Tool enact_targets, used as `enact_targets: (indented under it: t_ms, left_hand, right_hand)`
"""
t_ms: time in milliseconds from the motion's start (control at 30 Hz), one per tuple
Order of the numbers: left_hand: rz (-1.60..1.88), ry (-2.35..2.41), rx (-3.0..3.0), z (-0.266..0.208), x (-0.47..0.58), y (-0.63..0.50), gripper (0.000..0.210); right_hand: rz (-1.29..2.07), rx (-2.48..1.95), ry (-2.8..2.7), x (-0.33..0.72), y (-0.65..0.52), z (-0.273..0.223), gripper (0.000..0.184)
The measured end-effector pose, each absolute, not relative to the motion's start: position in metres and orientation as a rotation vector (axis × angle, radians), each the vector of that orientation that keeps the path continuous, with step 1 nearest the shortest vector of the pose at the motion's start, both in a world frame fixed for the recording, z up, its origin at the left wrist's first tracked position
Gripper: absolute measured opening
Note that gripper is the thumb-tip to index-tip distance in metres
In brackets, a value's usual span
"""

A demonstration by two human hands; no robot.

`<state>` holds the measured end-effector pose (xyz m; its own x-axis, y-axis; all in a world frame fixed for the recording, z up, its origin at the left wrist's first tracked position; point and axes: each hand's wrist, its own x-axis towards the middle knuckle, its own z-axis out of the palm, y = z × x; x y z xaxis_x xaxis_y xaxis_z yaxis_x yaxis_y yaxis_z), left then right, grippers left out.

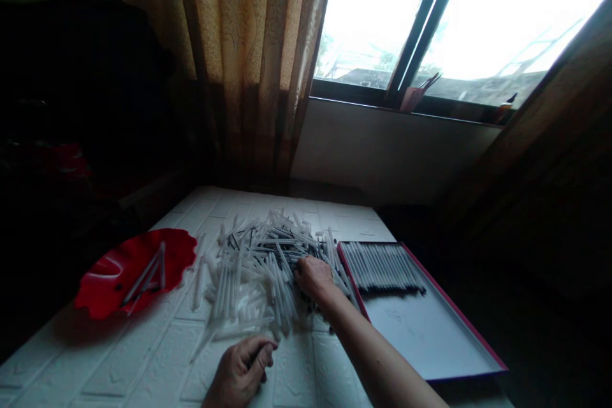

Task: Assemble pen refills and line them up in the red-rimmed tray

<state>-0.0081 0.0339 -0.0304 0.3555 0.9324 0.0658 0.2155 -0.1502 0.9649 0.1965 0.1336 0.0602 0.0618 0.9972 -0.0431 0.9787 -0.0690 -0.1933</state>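
Observation:
A heap of clear, slim pen-like plastic tubes (268,248), some with dark parts among them, covers the middle of the table. My right hand (314,277) reaches into the heap's right side with its fingers curled down; what it grips is hidden. Low in front of the heap is my left hand (246,370), fingers folded against the thumb, and I cannot make out anything in it. To the right, a shallow pink-rimmed box (415,344) holds a neat row of clear tubes with black ends (382,268) along its far part.
A red wavy-edged bowl (100,290) with a few tubes in it stands at the left of the white brick-patterned table (129,370). Beyond the table hang yellow curtains (248,44) beside a bright window (373,19). A pinkish holder (412,99) rests on the sill.

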Motion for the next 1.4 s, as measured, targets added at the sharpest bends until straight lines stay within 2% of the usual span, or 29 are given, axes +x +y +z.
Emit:
enact_targets:
  t_ms: [367, 433, 600, 767, 1033, 1267, 1400]
  left_hand:
    - [0.896, 1.065, 1.616, -0.022, -0.008, 0.033, 0.041]
    - [0.878, 1.065, 1.627, -0.017, -0.008, 0.032, 0.040]
    - [0.860, 1.071, 1.663, -0.006, -0.007, 0.031, 0.040]
    - [0.873, 1.079, 1.681, -0.008, -0.008, 0.029, 0.038]
    - [0.840, 1.137, 1.842, -0.002, -0.008, 0.028, 0.029]
    - [0.741, 1.156, 1.900, 0.017, -0.010, 0.025, 0.020]
    - [0.754, 1.209, 1.920, 0.023, -0.022, 0.030, 0.015]
  right_hand:
    - [0.525, -1.911, -1.597, 0.232, 0.128, 0.050, 0.022]
    - [0.584, -1.827, -1.476, 0.239, 0.116, 0.043, 0.027]
    - [0.665, -1.649, -1.250, 0.248, 0.056, 0.017, 0.056]
    - [0.847, -1.349, -1.073, 0.245, -0.007, -0.012, 0.046]
    - [0.687, -1.358, -1.137, 0.237, -0.035, -0.022, 0.042]
    - [0.388, -1.378, -1.296, 0.232, -0.036, -0.017, 0.031]
    - [0.327, -1.386, -1.351, 0.232, -0.038, -0.024, 0.037]
